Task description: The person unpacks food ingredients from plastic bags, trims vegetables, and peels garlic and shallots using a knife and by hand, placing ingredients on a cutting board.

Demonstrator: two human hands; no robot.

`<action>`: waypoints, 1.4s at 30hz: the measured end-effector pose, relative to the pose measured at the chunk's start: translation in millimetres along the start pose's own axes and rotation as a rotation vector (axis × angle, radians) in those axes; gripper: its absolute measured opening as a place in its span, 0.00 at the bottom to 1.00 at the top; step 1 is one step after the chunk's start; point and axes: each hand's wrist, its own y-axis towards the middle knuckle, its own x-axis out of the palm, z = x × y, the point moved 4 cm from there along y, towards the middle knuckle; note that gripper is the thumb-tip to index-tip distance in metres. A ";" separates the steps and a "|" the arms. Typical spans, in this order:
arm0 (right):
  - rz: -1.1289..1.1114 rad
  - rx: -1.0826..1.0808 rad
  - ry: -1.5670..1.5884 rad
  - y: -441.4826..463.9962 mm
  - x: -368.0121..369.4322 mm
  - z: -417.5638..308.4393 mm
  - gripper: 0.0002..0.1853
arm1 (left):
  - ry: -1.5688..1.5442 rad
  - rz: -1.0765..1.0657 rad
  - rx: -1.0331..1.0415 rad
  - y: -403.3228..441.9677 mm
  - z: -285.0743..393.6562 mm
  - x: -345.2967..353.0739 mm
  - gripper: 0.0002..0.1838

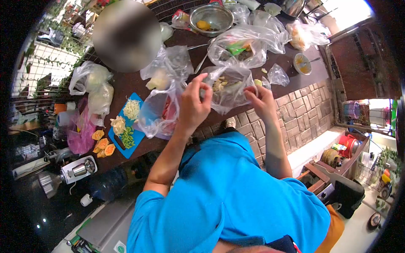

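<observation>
Both hands are at a clear, thin plastic bag (234,99), mouth up, at 12 o'clock from my chest, over the near edge of the dark brown table (122,80). Left hand (196,101): at the bag's 9 o'clock side, fingers half curled, thumb a bit apart from them; can't tell if it grips the rim or only touches it. Right hand (262,100): at 3 o'clock, fingertips closed in a pinch on the rim. Status: the bag's mouth is spread, and pale, chopped pieces (219,84) sit inside, not yet tipped out. Cutting looks done for three portions, as I read it: fine white shreds (131,109), cream-coloured chunks (118,125) and green diced bits (127,137), in separate piles on the bright blue cutting board (136,143) at 8 o'clock from the bag. Left over, I'd judge: orange, ridged pieces (109,149) off the board, just beyond its 8 o'clock edge, plus a clear bag with reddish contents (154,120) between board and left arm, its contents not out. Round steel bowl (221,19) near 12 holds only something yellow that I can see.
</observation>
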 end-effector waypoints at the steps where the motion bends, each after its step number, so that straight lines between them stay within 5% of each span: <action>1: -0.059 -0.026 0.119 3.4 -0.8 -1.9 0.10 | -0.162 -0.009 -0.104 3.3 -1.2 4.4 0.28; 4: -0.202 -0.014 0.356 7.5 -9.4 -40.3 0.09 | -0.414 0.025 -0.169 5.8 2.5 23.7 0.23; 6: -0.248 -0.033 0.316 14.4 -20.5 -69.8 0.07 | -0.624 0.067 0.017 9.9 21.8 33.8 0.26; 9: -0.356 -0.196 0.347 22.8 -34.7 -104.8 0.06 | -0.420 0.045 0.113 16.4 65.4 42.0 0.34; 11: -0.347 -0.620 0.091 22.4 -48.6 -134.1 0.08 | -0.340 0.157 0.103 17.7 85.0 49.5 0.32; 14: -0.093 -0.873 -0.042 22.8 -81.5 -149.0 0.12 | -0.522 0.182 -0.037 33.7 94.1 44.0 0.24; 16: 0.159 -0.674 -0.133 33.6 -111.2 -136.8 0.16 | -0.620 0.158 -0.112 48.1 105.8 38.4 0.16; 18: 0.133 -0.274 0.124 50.3 -124.6 -88.7 0.20 | -0.638 -0.009 0.099 73.9 134.3 33.9 0.15; 21: -0.273 0.360 0.874 62.1 -105.6 28.7 0.39 | -0.664 -0.337 0.539 100.6 172.9 50.1 0.16; 22: -0.320 0.393 1.143 43.7 -95.0 6.7 0.37 | -0.703 -0.395 0.635 103.9 188.6 60.9 0.18; 25: -0.345 0.347 1.336 22.2 -84.3 -6.6 0.35 | -0.833 -0.596 0.788 113.0 226.5 84.3 0.19; 30: -0.117 0.231 1.329 27.2 -140.4 16.9 0.34 | -0.681 -0.480 0.919 152.5 253.1 121.8 0.16; 33: 0.066 0.154 1.253 39.6 -198.0 36.7 0.33 | -0.539 -0.288 0.805 188.6 262.5 128.0 0.20; 36: 0.276 0.071 1.108 60.2 -274.0 56.7 0.31 | -0.529 -0.391 0.563 244.2 242.8 170.7 0.24; 39: 0.434 -0.002 0.980 88.2 -353.1 75.2 0.30 | -0.102 -0.383 0.752 279.2 228.1 243.7 0.28; 42: 0.513 -0.026 0.882 118.2 -414.3 95.9 0.29 | -0.111 -0.370 0.688 286.6 223.5 310.7 0.30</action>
